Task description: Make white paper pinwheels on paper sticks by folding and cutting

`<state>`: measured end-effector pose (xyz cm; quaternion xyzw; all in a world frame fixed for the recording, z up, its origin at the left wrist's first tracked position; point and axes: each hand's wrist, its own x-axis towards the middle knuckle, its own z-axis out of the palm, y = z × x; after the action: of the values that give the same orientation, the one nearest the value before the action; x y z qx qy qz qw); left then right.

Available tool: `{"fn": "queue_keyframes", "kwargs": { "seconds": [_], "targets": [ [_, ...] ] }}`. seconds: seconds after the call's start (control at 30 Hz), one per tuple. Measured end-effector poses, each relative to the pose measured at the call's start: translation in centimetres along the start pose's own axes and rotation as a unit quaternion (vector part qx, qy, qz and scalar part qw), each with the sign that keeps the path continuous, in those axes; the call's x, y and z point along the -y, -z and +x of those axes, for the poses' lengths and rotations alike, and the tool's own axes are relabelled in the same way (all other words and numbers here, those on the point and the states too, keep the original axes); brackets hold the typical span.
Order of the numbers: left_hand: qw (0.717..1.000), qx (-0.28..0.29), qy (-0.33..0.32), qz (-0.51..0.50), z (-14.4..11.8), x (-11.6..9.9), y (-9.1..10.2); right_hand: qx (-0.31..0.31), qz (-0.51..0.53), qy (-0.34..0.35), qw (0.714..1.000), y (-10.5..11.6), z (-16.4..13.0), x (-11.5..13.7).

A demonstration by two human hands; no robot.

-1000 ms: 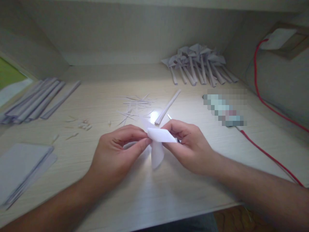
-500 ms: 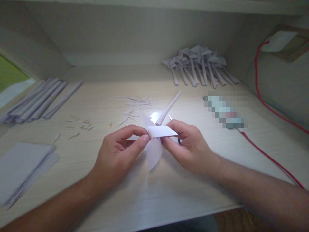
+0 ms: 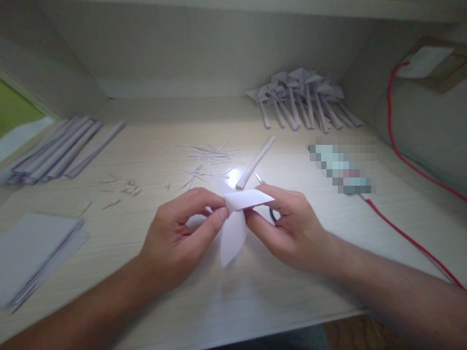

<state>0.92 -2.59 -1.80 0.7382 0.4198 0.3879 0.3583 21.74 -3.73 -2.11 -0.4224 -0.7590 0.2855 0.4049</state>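
Both hands, left hand (image 3: 178,228) and right hand (image 3: 288,223), had kept pinching the folded paper piece (image 3: 239,214), tilting its upper flap slightly upward above the worktop (image 3: 255,301)

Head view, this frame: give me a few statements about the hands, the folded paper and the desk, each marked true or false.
1. Both hands pinch the folded white paper between them. True: left hand, right hand.
2. The finished paper pinwheels are piled at the far left. False: they lie at the far right; flat paper strips lie at the left.
3. A red cable runs across the desk on the right. True.
4. The single rolled paper stick is in the left hand. False: it lies on the desk beyond the hands.
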Motion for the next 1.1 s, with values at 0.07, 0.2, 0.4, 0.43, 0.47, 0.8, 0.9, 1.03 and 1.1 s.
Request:
{"fn": "queue_keyframes", "kwargs": {
  "seconds": [0.07, 0.2, 0.4, 0.43, 0.47, 0.8, 0.9, 1.03, 1.1],
  "targets": [
    [1.000, 0.014, -0.007, 0.015, 0.1, 0.1, 0.1, 0.008, 0.012, -0.007, 1.000, -0.1, 0.0, -0.1],
    [1.000, 0.017, 0.016, 0.016, 0.1, 0.4, -0.1, 0.004, 0.061, -0.032, 0.998, -0.5, 0.0, -0.7],
    [0.998, 0.000, 0.051, 0.027, -0.2, 1.1, -0.6, 0.002, 0.163, -0.102, 0.981, -1.5, -0.1, -1.8],
    [0.998, 0.000, 0.049, 0.038, -0.2, 1.2, -0.6, 0.003, 0.168, -0.107, 0.980, -1.6, -0.1, -1.9],
    [0.998, 0.002, 0.047, 0.048, -0.2, 1.3, -0.7, 0.005, 0.171, -0.111, 0.979, -1.7, -0.2, -2.0],
    [0.995, 0.000, 0.016, 0.099, -0.2, 2.0, -0.7, 0.021, 0.167, -0.119, 0.979, -1.8, -0.1, -2.3],
    [0.993, 0.000, -0.011, 0.121, -0.2, 2.0, -0.8, 0.007, 0.149, -0.120, 0.981, -1.7, 0.0, -2.0],
    [0.987, 0.011, -0.049, 0.150, -0.2, 1.8, -0.6, -0.009, 0.102, -0.120, 0.987, -1.5, 0.1, -1.7],
    [0.985, 0.014, -0.067, 0.156, -0.1, 1.6, -0.5, -0.006, 0.090, -0.107, 0.990, -1.3, 0.1, -1.6]
  ]
}}
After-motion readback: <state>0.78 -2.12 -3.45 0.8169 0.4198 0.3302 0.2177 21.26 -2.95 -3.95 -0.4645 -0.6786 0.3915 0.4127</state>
